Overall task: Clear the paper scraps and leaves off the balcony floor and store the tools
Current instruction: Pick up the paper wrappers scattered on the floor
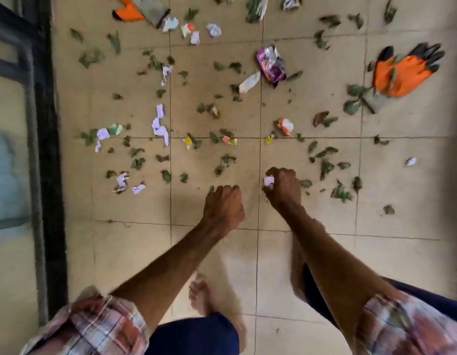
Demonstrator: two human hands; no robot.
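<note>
White paper scrap (pixel 268 181) half-hidden in right hand's (pixel 283 190) grip; left hand (pixel 223 206) clenched, contents unseen.

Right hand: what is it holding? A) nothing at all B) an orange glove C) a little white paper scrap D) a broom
C: the right hand pinches a small white paper scrap in its curled fingers, while the nearest orange glove lies apart on the floor.
</note>
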